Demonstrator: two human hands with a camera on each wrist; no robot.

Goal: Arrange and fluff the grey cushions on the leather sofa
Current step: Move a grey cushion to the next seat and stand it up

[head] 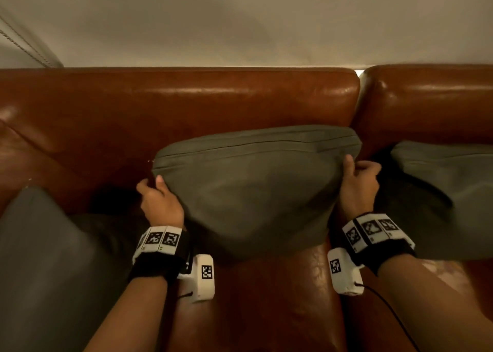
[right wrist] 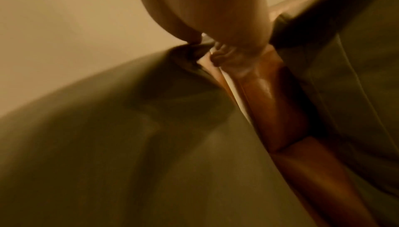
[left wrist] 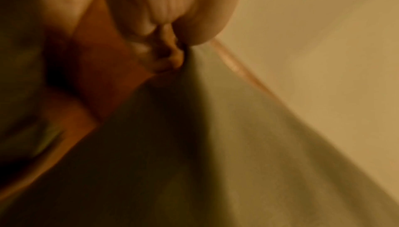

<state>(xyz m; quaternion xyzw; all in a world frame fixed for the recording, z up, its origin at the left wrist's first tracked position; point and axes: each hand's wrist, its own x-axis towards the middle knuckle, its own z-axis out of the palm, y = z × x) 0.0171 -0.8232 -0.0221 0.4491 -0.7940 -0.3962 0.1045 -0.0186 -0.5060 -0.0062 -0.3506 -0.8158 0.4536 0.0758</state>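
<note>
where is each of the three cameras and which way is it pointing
Head: on the person's head, looking forward and down at the sofa and wall; shows both forearms, the left hand and right hand gripping the middle cushion by its upper corners.
Left wrist: under the left wrist, looking along the palm; curled fingers pinch the cushion's corner.
Right wrist: under the right wrist, looking along the palm at the opposite corner; the right cushion lies beyond.
Shared: all three show the middle cushion, brown leather and the wall.
</note>
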